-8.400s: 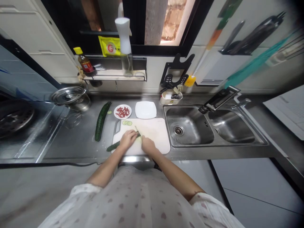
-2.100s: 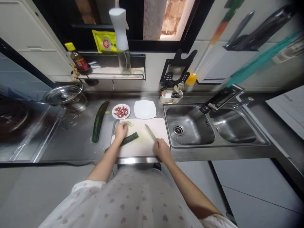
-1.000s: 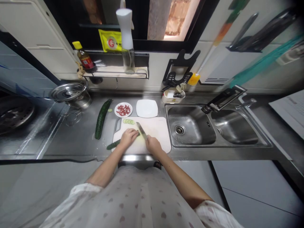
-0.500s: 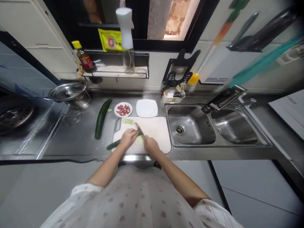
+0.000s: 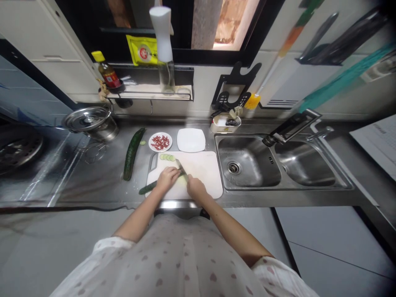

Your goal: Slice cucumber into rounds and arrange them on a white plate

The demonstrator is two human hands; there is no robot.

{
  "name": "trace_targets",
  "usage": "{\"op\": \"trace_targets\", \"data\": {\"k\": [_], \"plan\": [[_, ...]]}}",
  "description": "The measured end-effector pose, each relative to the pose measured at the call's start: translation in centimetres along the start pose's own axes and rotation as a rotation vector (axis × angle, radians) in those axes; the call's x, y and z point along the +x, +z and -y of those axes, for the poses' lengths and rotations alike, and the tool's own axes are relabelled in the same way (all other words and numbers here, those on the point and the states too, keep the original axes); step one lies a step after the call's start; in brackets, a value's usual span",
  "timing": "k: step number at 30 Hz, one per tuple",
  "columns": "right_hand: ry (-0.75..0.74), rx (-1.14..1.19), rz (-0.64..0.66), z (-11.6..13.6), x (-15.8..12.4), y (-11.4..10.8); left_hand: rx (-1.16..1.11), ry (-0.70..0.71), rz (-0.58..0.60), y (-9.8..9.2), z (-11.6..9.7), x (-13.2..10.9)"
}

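My left hand (image 5: 168,178) is closed round a cut cucumber (image 5: 147,188), whose dark end sticks out to the lower left over the edge of the white cutting board (image 5: 210,175). In my right hand (image 5: 196,189) is the handle of a knife (image 5: 182,168). The blade points up and left and lies against the cucumber by my left fingertips. Several pale green slices (image 5: 167,157) lie in a row at the board's upper left. Part of a pale green piece shows beneath the blade.
A whole cucumber (image 5: 133,154) lies left of the board. Behind the board are a plate of chopped red pieces (image 5: 160,142) and a white square plate (image 5: 191,140). A double sink (image 5: 250,163) is at the right, a lidded steel pot (image 5: 102,126) at the back left.
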State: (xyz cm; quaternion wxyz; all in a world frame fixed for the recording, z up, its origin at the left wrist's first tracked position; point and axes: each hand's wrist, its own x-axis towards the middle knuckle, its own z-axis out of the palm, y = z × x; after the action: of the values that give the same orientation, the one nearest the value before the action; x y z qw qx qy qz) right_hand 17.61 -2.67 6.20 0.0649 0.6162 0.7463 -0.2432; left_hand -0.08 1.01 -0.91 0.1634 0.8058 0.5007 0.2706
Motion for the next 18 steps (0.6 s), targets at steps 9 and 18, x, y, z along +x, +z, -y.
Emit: {"op": "trace_targets", "data": {"k": [9, 18], "plan": [[0.041, 0.005, 0.1, -0.1, -2.1, -1.1, -0.007, 0.033, -0.029, -0.1, 0.0, 0.1], [0.043, 0.006, 0.118, 0.0, -1.9, -1.5, -0.008, 0.032, -0.014, -0.2, 0.1, 0.2]]}}
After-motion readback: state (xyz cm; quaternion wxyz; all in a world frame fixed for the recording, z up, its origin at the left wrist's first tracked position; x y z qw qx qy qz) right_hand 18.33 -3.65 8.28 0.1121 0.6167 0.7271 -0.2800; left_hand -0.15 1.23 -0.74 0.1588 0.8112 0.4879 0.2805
